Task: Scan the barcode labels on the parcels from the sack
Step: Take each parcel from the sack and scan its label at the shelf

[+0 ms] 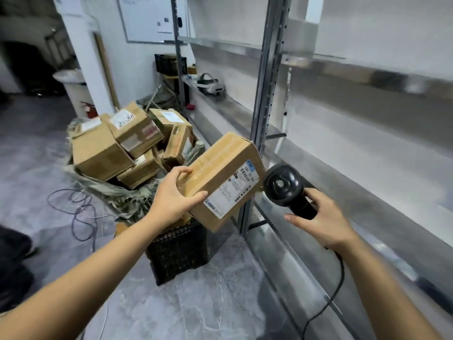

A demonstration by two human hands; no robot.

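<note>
Near centre, above black crate [180, 251]: left hand [175, 195] gripping tilted cardboard parcel [221, 179], white barcode label [232, 188] facing up. Just right: right hand [323, 218] wrapped round black scanner [285, 186], head beside label's right edge. Farther left: open sack [103, 190] heaped with more parcels [115, 143].

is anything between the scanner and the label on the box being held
Nothing visible. The right hand holds the barcode scanner just beside the shipping label on the cardboard parcel, which the left hand grips at its far end; the left thumb lies at the label's edge, clear of the barcodes.
</note>
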